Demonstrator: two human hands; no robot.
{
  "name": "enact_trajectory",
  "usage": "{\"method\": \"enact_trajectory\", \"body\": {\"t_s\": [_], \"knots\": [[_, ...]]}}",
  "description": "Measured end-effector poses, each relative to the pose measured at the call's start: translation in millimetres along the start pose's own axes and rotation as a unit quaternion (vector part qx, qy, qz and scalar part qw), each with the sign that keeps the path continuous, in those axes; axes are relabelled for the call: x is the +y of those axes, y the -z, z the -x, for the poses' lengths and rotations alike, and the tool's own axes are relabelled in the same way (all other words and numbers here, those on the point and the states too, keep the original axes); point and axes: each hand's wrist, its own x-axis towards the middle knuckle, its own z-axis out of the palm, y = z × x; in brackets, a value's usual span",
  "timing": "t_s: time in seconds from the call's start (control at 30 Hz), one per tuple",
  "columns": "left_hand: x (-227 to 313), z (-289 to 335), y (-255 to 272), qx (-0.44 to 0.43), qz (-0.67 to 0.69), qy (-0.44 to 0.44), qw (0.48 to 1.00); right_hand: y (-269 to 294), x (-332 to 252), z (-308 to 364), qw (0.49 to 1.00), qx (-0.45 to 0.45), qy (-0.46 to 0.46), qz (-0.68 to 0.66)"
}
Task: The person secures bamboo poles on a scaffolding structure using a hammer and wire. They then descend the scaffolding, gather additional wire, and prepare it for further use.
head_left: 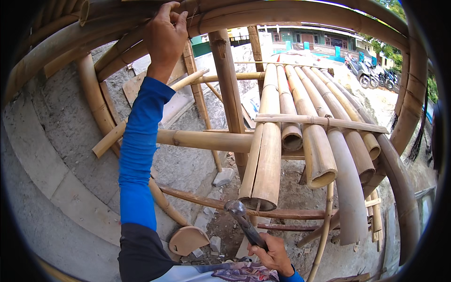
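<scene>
My left hand (165, 40) is raised to the horizontal bamboo beam (263, 14) at the top. Its fingers are curled and pressed together against the pole, and whatever they pinch is too small to make out. Thin strands stick out beside the fingertips. Low in the middle, my right hand (273, 256) grips a hammer (246, 224) by its dark handle, with the rounded metal head tilted up and to the left. Just beyond the hammer head are the cut ends of a bamboo platform (268, 155), whose poles lie side by side under a split-bamboo crosspiece (324, 123).
An upright bamboo post (230, 94) stands left of the platform, with a level pole (202, 139) meeting it. Curved-looking poles (413, 94) rise at the right. Rubble (223, 176) lies on the ground below. Parked motorcycles (366, 75) and a building are beyond.
</scene>
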Motion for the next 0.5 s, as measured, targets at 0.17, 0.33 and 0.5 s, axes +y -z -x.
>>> {"method": "enact_trajectory", "body": {"t_s": [0.17,0.33,0.5], "knots": [[11,-17,9,-0.014,-0.087,-0.29,0.953,-3,5,-1,1.0,-0.001,-0.001,-0.01],[-13,-33,0,-0.038,0.002,-0.297,0.954,-6,10,-1,1.0,-0.006,0.009,-0.005],[-11,-12,-11,-0.03,0.022,-0.203,0.978,-10,6,-4,0.999,-0.006,0.009,-0.033]]}}
